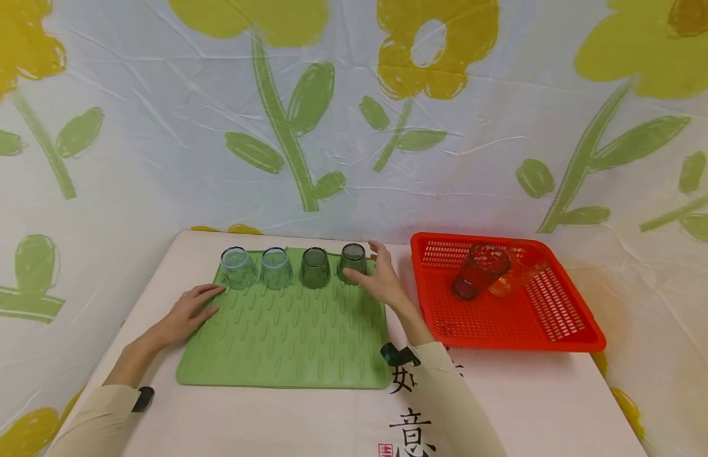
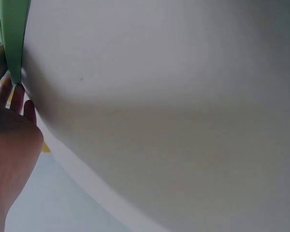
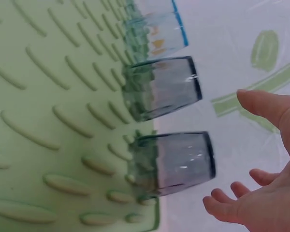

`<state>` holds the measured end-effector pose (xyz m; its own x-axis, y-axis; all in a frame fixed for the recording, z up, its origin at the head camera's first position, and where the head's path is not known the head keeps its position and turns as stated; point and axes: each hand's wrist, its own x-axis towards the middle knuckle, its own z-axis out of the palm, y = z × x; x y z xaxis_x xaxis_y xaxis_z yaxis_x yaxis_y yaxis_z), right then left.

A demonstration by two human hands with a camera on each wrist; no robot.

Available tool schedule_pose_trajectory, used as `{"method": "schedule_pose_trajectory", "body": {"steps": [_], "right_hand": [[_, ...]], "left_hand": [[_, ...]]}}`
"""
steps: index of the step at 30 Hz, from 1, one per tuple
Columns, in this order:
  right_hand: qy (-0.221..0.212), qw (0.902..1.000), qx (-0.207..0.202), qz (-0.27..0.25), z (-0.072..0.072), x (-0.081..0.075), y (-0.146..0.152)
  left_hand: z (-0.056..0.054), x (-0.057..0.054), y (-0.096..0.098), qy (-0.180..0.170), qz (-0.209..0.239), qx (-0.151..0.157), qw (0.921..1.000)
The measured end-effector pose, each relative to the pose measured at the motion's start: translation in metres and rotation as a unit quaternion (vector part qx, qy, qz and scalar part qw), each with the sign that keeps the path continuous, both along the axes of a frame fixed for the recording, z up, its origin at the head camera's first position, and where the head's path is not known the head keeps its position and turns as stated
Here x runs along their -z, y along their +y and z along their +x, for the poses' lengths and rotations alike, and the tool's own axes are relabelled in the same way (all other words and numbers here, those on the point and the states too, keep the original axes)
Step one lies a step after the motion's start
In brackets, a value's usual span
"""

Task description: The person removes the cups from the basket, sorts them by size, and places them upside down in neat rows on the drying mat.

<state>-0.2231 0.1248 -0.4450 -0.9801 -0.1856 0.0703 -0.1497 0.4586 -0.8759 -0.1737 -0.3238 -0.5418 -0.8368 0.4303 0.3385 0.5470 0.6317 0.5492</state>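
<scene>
Two blue-tinted glasses point(image 1: 238, 269) and two grey glasses point(image 1: 315, 269) stand in a row along the far edge of a ribbed green mat point(image 1: 285, 343), narrower ends up. My right hand point(image 1: 382, 279) is beside the rightmost grey glass point(image 3: 179, 162), thumb and fingers spread around its near and right sides. The right wrist view shows that hand apart from the glass, holding nothing. At the mat's left edge, my left hand point(image 1: 188, 314) rests with its fingertips touching the mat. Its fingers point(image 2: 17, 99) lie against the edge in the left wrist view.
Right of the mat, a red plastic basket point(image 1: 445, 343) holds a tall glass point(image 1: 474, 279) leaning over and at least one clear glass point(image 1: 502, 282). Black writing point(image 1: 412, 431) marks the white table near its front. A flower-printed cloth point(image 1: 354, 127) hangs behind.
</scene>
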Motion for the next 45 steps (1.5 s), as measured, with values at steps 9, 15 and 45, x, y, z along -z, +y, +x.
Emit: {"method": "schedule_pose_trajectory", "body": {"steps": [9, 15, 45], "right_hand": [[0.036, 0.9991, -0.014, -0.018, 0.001, -0.023, 0.012], [0.052, 0.9981, -0.011, -0.029, 0.003, -0.037, 0.027], [0.122, 0.9812, 0.142, 0.047, 0.027, -0.05, 0.138]], "left_hand": [[0.0, -0.003, -0.002, 0.008, -0.006, -0.008, 0.9999], [-0.001, -0.003, -0.002, 0.004, -0.014, -0.009, 0.9998], [0.0, 0.001, 0.002, -0.014, -0.023, -0.024, 0.9993]]}}
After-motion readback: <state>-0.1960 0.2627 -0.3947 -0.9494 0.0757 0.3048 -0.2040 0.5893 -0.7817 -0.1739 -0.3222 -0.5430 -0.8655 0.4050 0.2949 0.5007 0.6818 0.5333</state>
